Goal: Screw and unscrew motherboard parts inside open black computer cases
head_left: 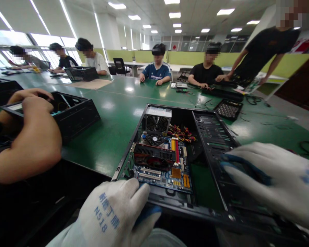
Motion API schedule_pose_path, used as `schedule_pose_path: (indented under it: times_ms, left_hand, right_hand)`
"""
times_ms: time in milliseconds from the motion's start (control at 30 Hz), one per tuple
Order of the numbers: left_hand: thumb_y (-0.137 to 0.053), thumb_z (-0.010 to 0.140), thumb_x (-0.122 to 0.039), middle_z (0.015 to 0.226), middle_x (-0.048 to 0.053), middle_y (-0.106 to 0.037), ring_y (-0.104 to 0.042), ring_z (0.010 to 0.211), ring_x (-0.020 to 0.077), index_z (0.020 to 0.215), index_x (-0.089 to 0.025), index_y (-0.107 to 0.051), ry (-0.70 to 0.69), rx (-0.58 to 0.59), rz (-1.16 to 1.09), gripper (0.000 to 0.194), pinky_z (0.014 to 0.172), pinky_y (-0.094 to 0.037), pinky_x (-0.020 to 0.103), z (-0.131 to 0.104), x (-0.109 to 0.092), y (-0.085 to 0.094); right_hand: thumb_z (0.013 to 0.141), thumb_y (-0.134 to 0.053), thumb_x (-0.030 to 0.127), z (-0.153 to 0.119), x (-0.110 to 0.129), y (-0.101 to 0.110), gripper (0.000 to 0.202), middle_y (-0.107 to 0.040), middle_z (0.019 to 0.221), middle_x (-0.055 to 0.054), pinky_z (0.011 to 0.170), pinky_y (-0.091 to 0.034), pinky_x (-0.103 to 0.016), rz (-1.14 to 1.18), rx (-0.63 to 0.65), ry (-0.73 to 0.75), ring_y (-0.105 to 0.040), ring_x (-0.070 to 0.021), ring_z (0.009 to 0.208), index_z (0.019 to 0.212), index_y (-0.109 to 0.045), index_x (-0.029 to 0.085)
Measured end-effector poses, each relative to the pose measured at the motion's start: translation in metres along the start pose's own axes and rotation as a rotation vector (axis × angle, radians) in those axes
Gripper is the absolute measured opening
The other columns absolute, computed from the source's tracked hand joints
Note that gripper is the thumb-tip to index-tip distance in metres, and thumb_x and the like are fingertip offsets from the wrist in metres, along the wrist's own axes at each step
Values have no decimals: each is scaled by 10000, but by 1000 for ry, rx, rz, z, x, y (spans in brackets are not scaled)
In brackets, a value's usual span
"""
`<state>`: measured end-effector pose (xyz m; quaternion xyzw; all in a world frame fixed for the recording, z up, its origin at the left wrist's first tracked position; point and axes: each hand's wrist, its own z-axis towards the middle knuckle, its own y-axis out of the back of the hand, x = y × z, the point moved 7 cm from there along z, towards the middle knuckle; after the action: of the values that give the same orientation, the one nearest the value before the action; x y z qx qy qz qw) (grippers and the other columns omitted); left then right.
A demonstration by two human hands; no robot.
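An open black computer case [170, 200] lies in front of me, near the table's edge. My left hand [115, 209], in a white glove with blue palm, is closed on its near left edge. My right hand [275, 178], also gloved and slightly blurred, is over the drive bay frame [212, 132] on the case's right side, fingers and thumb apart; I cannot tell whether it touches. Inside the case are a blue motherboard [166, 176], a black graphics card [154, 156], a CPU cooler [156, 139], a power supply [157, 120] and bundled coloured cables [182, 133].
At left, another person's bare arms [41, 133] reach into a second black case [78, 116]. Beyond my case lie a black tray-like part [229, 109], loose cables [254, 99] and a drive [181, 87] on the green table [113, 113]. Several people sit across; one stands at right.
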<state>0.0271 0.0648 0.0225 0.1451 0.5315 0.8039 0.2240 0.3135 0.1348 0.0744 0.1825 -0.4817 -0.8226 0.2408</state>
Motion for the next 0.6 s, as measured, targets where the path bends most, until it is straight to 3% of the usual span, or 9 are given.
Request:
schedule_pose_path:
  times_ms: [167,300,467,600]
  left_hand:
    - [-573,923,-565,693,17,-612,-559,492,172,929,-283,-680,-32,-62,0,302,421,-398,295,3,-5,7]
    - [-577,922,-557,691,11,-598,-553,496,172,899,-276,-667,-27,-65,2,296,427,-400,295,2,-5,6]
    - [-536,928,-612,724,20,-600,-572,544,171,968,-289,-693,59,20,-37,361,474,-451,284,-2,3,-3]
    - [-547,936,-583,721,5,-590,-570,548,164,964,-296,-688,56,-12,-84,321,471,-448,273,-4,3,1]
  right_hand:
    - [932,-550,666,65,51,-59,546,-727,1100,-118,883,-518,-430,33,364,174,-680,-297,993,1231,-671,225]
    - [928,-584,604,98,79,-91,530,-726,1091,-130,883,-489,-377,25,548,241,-682,-293,1001,1226,-684,177]
    - [1006,-456,478,138,77,-116,391,-745,1046,-93,842,-480,-301,94,598,200,-695,-228,952,1086,-702,184]
    - [939,-566,456,162,66,-150,463,-709,1223,-154,920,-488,-360,-69,613,239,-674,-297,1107,1261,-663,138]
